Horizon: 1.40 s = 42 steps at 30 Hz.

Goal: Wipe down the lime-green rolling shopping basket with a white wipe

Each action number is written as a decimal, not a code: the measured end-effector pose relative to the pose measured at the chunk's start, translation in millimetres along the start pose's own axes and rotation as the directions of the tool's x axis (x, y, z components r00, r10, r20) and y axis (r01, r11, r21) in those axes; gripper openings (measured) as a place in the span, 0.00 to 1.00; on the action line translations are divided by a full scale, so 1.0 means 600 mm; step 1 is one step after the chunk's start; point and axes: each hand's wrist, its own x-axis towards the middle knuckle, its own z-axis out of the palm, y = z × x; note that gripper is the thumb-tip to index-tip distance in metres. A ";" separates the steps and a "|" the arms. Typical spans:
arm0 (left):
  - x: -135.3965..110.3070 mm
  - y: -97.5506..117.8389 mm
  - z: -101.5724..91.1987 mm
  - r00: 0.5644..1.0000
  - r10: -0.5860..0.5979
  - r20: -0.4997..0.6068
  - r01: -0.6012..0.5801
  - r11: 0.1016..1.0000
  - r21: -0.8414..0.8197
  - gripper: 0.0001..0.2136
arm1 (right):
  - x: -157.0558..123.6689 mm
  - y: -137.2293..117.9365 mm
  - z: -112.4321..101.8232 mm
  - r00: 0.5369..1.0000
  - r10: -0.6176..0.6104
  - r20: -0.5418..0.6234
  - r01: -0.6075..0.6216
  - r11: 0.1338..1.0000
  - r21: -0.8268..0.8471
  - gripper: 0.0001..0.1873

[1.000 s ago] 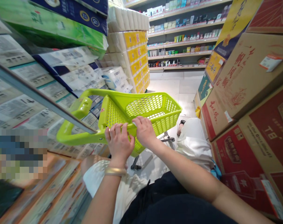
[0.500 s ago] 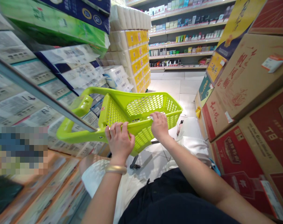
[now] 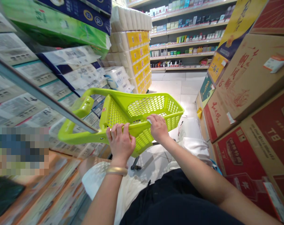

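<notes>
as left hand (image 3: 120, 144) curls fingers over near rim of lime-green basket (image 3: 172, 107), right hand (image 3: 159, 128) lies slightly spread on it, white item (image 3: 149, 121) at fingertips, pinch unclear; loose grip could drop it, swung basket could knock toilet-paper packs (image 3: 116, 78) beyond left fingers.

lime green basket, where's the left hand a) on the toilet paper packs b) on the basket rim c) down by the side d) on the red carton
b, the left hand has its fingers curled over the near rim of the lime-green basket.
</notes>
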 end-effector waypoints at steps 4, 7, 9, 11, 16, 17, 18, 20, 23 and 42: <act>0.001 0.004 -0.001 1.000 -0.008 0.000 0.008 1.000 0.027 0.20 | 0.000 0.018 0.000 0.993 0.092 -0.078 -0.094 0.995 -0.023 0.21; 0.004 0.008 -0.003 0.999 -0.034 0.007 0.033 0.999 0.021 0.20 | 0.002 -0.020 0.014 0.995 0.076 -0.068 -0.076 0.997 0.006 0.20; 0.005 0.010 -0.003 0.999 -0.044 0.015 0.044 0.999 0.010 0.20 | 0.004 -0.059 0.025 1.000 0.006 -0.023 -0.005 0.999 0.040 0.19; 0.006 0.010 -0.003 0.999 -0.046 0.021 0.046 0.999 -0.003 0.20 | 0.006 -0.094 0.034 0.999 -0.049 0.010 0.049 0.996 0.071 0.17; 0.003 0.004 0.001 0.999 -0.025 0.020 0.025 0.999 -0.020 0.21 | 0.007 -0.104 0.031 0.989 -0.139 0.052 0.134 0.987 0.083 0.17; 0.002 0.003 0.001 1.000 -0.019 0.017 0.019 1.000 -0.013 0.21 | 0.006 -0.091 0.027 0.988 -0.142 0.054 0.138 0.988 0.072 0.18; 0.002 0.003 0.002 1.000 -0.015 0.013 0.015 1.000 -0.007 0.21 | 0.005 -0.074 0.022 0.990 -0.129 0.048 0.127 0.990 0.056 0.18; 0.001 0.004 0.002 1.000 -0.014 0.007 0.014 1.000 -0.001 0.22 | 0.002 -0.037 0.011 0.998 -0.064 0.018 0.064 0.998 0.013 0.19; 0.002 0.009 0.001 1.000 -0.025 0.002 0.025 1.000 -0.001 0.22 | 0.000 0.009 0.000 1.000 0.008 -0.030 -0.009 1.000 -0.025 0.21; 0.000 0.009 0.003 1.000 -0.019 0.003 0.019 0.999 0.038 0.21 | -0.005 -0.019 0.005 0.999 -0.047 -0.004 0.047 0.999 -0.015 0.20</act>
